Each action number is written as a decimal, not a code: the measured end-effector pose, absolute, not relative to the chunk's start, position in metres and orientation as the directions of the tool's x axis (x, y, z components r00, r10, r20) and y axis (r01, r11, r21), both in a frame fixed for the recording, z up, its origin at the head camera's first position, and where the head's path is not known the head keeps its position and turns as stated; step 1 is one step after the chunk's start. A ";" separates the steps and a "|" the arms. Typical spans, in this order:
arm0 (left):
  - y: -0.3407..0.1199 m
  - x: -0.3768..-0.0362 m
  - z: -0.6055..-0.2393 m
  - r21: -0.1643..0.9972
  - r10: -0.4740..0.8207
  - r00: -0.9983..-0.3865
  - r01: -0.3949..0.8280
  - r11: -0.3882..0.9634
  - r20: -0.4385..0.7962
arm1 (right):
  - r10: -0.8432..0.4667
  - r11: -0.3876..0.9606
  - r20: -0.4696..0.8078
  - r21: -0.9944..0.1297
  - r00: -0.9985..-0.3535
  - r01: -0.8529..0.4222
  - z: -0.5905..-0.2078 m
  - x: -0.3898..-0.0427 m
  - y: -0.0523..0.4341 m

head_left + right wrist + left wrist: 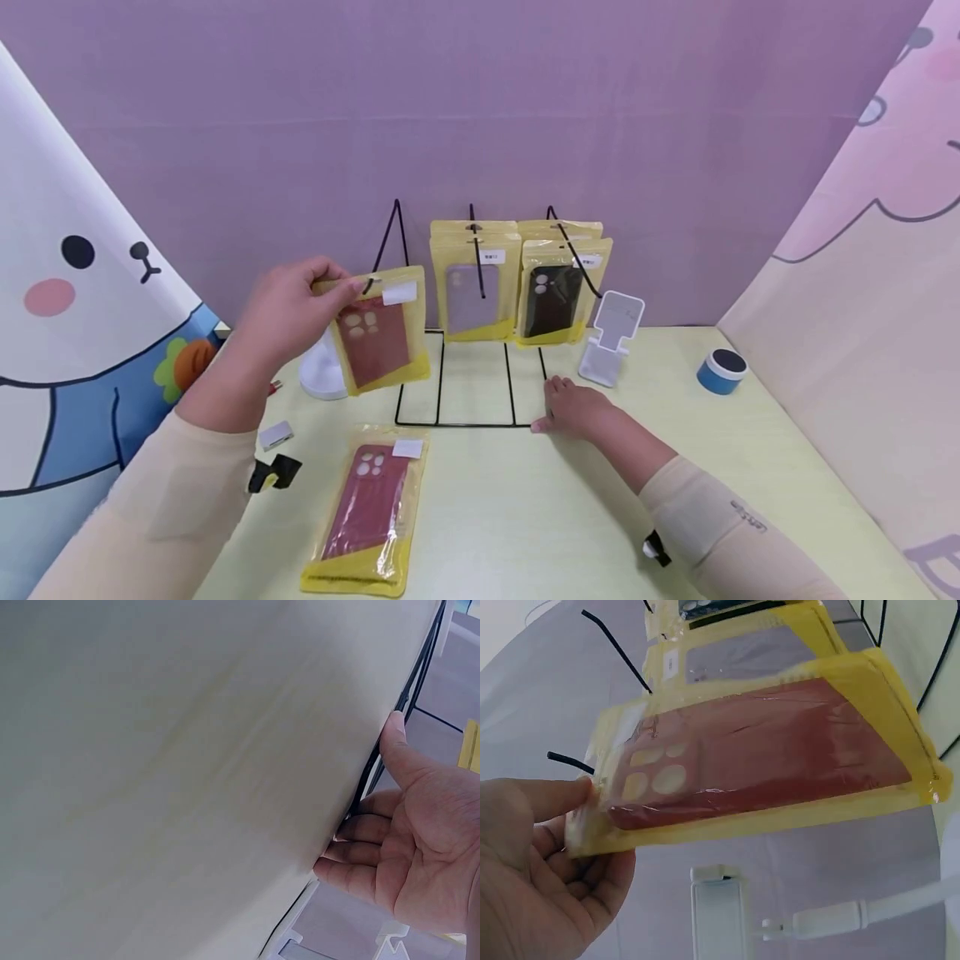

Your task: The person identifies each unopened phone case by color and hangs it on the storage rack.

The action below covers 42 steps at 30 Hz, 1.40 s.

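Note:
My left hand (288, 308) pinches the top edge of a yellow packet holding a red phone case (375, 346), thumb in front and fingers behind. In the left wrist view, a black hook tip sticks out past the packet's top by my thumb. At the rack's front right corner, my right hand (576, 410) holds the base wire of the black wire display rack (465, 426), thumb on the wire. From its other hooks hang packets with a lilac phone case (472, 304) and a black phone case (553, 304), more packets behind them. Another red-case packet (367, 508) lies on the table.
A white phone stand (611, 337) stands right of the rack, a blue jar with a dark top (722, 372) farther right. Left of it are a round white base (321, 371), partly hidden, and a small white block (276, 435). A purple cloth (480, 117) hangs behind.

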<state>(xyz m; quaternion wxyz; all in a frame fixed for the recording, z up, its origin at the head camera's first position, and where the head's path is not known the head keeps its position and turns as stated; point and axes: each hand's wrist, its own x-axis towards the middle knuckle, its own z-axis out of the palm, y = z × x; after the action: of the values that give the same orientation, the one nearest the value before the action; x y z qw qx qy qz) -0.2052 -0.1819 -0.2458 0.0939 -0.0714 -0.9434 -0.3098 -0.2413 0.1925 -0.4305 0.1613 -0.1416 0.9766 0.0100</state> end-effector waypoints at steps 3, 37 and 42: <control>-0.182 -0.212 -0.243 0.512 0.103 -0.956 0.236 0.826 0.275 | -0.265 0.962 -0.325 -0.025 -0.908 -0.272 -0.430 -0.242 0.192; -0.172 -0.286 -0.212 0.300 0.156 -0.966 0.214 0.929 0.207 | -0.262 0.962 -0.343 -0.020 -0.902 -0.272 -0.427 -0.243 0.193; -0.169 -0.296 -0.210 0.274 0.170 -0.965 0.221 0.936 0.197 | -0.257 0.964 -0.347 -0.023 -0.902 -0.266 -0.427 -0.242 0.193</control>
<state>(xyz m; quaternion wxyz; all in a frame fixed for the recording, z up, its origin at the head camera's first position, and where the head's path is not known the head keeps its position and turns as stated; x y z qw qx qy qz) -0.2958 -0.1692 -0.2100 0.0856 -0.0998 -0.9802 -0.1483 -0.2417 0.1930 -0.4270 0.1763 -0.1340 0.9751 0.0126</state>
